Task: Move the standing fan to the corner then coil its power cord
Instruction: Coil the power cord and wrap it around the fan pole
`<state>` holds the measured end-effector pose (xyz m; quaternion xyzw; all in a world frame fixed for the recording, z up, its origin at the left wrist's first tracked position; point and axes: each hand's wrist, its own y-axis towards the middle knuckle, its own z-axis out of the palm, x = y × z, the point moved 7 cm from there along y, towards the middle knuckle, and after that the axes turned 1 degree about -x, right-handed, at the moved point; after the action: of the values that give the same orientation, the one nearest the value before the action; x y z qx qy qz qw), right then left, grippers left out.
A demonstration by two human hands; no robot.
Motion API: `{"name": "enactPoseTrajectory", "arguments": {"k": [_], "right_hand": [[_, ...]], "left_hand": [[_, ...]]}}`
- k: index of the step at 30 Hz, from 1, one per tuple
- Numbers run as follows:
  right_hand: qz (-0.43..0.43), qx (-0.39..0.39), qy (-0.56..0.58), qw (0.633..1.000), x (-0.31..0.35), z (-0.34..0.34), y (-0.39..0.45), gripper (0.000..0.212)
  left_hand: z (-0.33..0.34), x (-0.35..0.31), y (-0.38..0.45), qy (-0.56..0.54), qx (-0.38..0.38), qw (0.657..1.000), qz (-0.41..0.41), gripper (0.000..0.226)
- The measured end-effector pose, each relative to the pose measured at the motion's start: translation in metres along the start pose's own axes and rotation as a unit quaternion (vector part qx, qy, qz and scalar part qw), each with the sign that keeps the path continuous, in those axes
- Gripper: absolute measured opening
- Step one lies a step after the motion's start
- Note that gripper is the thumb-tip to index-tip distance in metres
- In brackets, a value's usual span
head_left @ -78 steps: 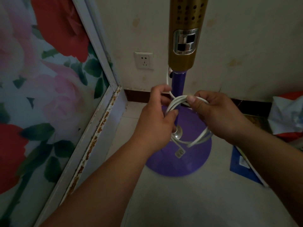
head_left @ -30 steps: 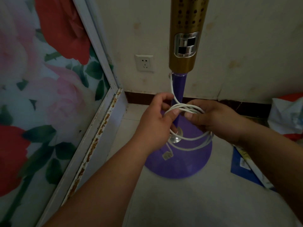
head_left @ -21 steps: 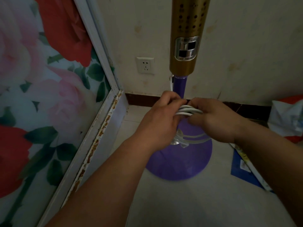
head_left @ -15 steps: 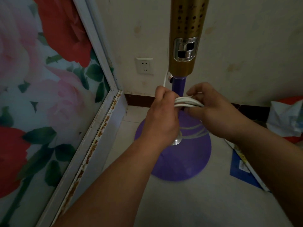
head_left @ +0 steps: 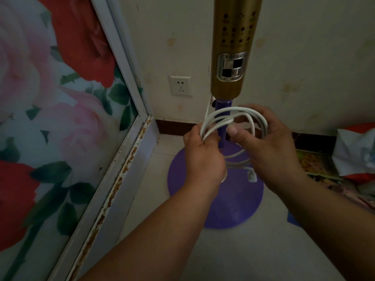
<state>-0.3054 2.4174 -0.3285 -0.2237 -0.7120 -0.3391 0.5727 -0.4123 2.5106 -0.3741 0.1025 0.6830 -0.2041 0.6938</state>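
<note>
The standing fan (head_left: 233,57) stands in the corner, purple base (head_left: 215,199) on the floor tiles, just beside the floral panel (head_left: 50,118) and near the wall socket (head_left: 180,85).

We hold the power cord (head_left: 233,114), white and thin, looped several turns in front of the pole. Our left hand (head_left: 203,155) pinches the gathered loops, fingers (head_left: 210,139) curled round them. Our right hand (head_left: 269,142) cups the far side of the coil, thumb pressed on a strand. The plug (head_left: 251,176) dangles below over the base.

We judge the cord light, limp and a little springy: loops will splay if released. Best hold is where the strands bunch together. The fan itself looks top-heavy; we avoid tugging the cord where it leaves the pole.
</note>
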Motion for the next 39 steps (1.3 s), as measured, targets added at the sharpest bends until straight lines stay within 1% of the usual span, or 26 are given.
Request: {"name": "enactPoseTrajectory", "arguments": {"k": [2, 5, 7, 9, 11, 15, 18, 20, 22, 23, 24, 25, 27, 28, 29, 32, 34, 35, 37, 38, 39], "right_hand": [[0.022, 0.029, 0.023, 0.999, 0.001, 0.003, 0.005, 0.042], [0.062, 0.036, 0.074, 0.995, 0.000, 0.004, 0.013, 0.033], [0.062, 0.038, 0.054, 0.996, 0.000, 0.006, 0.016, 0.026], [0.058, 0.044, 0.013, 0.997, 0.002, 0.008, 0.018, 0.013], [0.057, 0.046, -0.012, 0.997, 0.003, 0.008, 0.023, 0.002], [0.051, 0.039, -0.051, 0.997, 0.008, 0.002, 0.032, 0.002], [0.053, 0.045, -0.077, 0.995, 0.008, 0.006, 0.033, 0.002], [0.058, 0.049, -0.095, 0.993, 0.007, 0.009, 0.032, 0.005], [0.057, 0.055, -0.123, 0.989, 0.008, 0.012, 0.032, 0.006], [0.052, 0.064, -0.142, 0.986, 0.010, 0.013, 0.032, 0.007], [0.047, 0.071, -0.160, 0.984, 0.012, 0.014, 0.033, 0.007], [0.044, 0.074, -0.173, 0.981, 0.014, 0.014, 0.034, 0.007], [0.044, 0.077, -0.180, 0.980, 0.015, 0.012, 0.035, 0.008], [0.044, 0.080, -0.174, 0.980, 0.015, 0.013, 0.034, 0.008], [0.045, 0.086, -0.161, 0.982, 0.014, 0.015, 0.033, 0.007], [0.061, 0.094, -0.083, 0.990, 0.009, 0.022, 0.028, 0.007], [0.075, 0.099, -0.038, 0.992, 0.008, 0.022, 0.025, 0.006], [0.084, 0.116, -0.003, 0.990, 0.008, 0.024, 0.023, 0.012], [0.113, 0.161, 0.106, 0.975, 0.006, 0.025, 0.017, 0.033], [0.128, 0.175, 0.133, 0.967, 0.002, 0.024, 0.014, 0.043], [0.145, 0.179, 0.127, 0.965, -0.005, 0.019, 0.012, 0.049]], "left_hand": [[-0.003, 0.001, -0.001, -0.033, 0.021, 0.999, 0.003, 0.021], [-0.006, -0.003, 0.001, -0.072, 0.047, 0.996, 0.020, 0.020], [-0.010, -0.004, 0.005, -0.059, 0.041, 0.997, 0.028, 0.017], [-0.011, -0.002, 0.009, -0.019, 0.042, 0.999, 0.028, 0.019], [-0.009, -0.002, 0.011, 0.032, 0.058, 0.997, 0.034, 0.027], [-0.008, -0.009, 0.018, 0.084, 0.090, 0.991, 0.056, 0.043], [-0.012, -0.012, 0.020, 0.089, 0.093, 0.989, 0.068, 0.058], [-0.017, -0.019, 0.018, 0.107, 0.071, 0.986, 0.104, 0.075], [-0.017, -0.029, 0.014, 0.159, 0.068, 0.972, 0.161, 0.096], [-0.016, -0.032, 0.013, 0.194, 0.071, 0.961, 0.181, 0.102], [-0.016, -0.036, 0.012, 0.236, 0.069, 0.949, 0.197, 0.102], [-0.017, -0.039, 0.012, 0.281, 0.060, 0.934, 0.211, 0.094], [-0.019, -0.044, 0.014, 0.342, 0.034, 0.911, 0.228, 0.064], [-0.020, -0.043, 0.016, 0.343, 0.031, 0.912, 0.224, 0.052], [-0.020, -0.041, 0.019, 0.328, 0.034, 0.920, 0.212, 0.044], [-0.020, -0.033, 0.027, 0.263, 0.061, 0.944, 0.189, 0.029], [-0.019, -0.033, 0.031, 0.236, 0.064, 0.950, 0.195, 0.018], [-0.019, -0.033, 0.032, 0.228, 0.055, 0.952, 0.199, 0.012], [-0.020, -0.032, 0.034, 0.199, 0.026, 0.962, 0.187, 0.003], [-0.020, -0.030, 0.035, 0.176, 0.014, 0.969, 0.171, 0.002], [-0.021, -0.028, 0.035, 0.153, 0.000, 0.976, 0.155, 0.005]]}}
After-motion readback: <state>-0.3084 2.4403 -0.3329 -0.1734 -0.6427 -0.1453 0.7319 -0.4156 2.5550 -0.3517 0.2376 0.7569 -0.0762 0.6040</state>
